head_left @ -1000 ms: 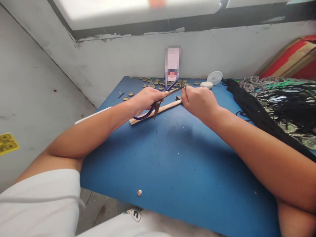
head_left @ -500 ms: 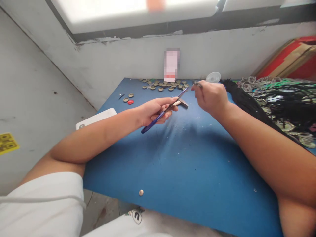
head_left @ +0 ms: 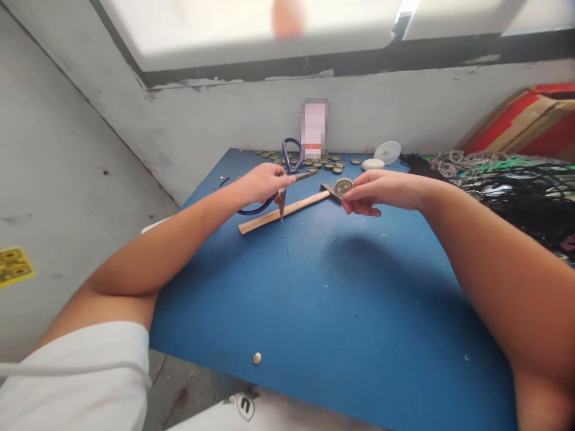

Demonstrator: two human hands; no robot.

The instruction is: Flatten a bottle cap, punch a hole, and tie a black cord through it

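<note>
My left hand (head_left: 263, 182) is closed round a pair of blue-handled scissors (head_left: 287, 173), whose blades are spread open, one pointing down at the table and one toward my right hand. My right hand (head_left: 381, 191) pinches a round crimped bottle cap (head_left: 344, 186) by its edge, holding it upright just right of the scissor tip. Under both hands a small hammer with a wooden handle (head_left: 283, 212) lies on the blue table (head_left: 323, 287).
Several loose bottle caps (head_left: 321, 163) lie at the table's far edge by the wall, with two white lids (head_left: 381, 157) beside them. A heap of black cords and finished cap pieces (head_left: 507, 179) fills the right side. A small pale bead (head_left: 257, 358) sits near the front edge.
My left hand has raised the scissors and opened their blades. My right hand came back from the far right with a bottle cap, now held up facing me.
</note>
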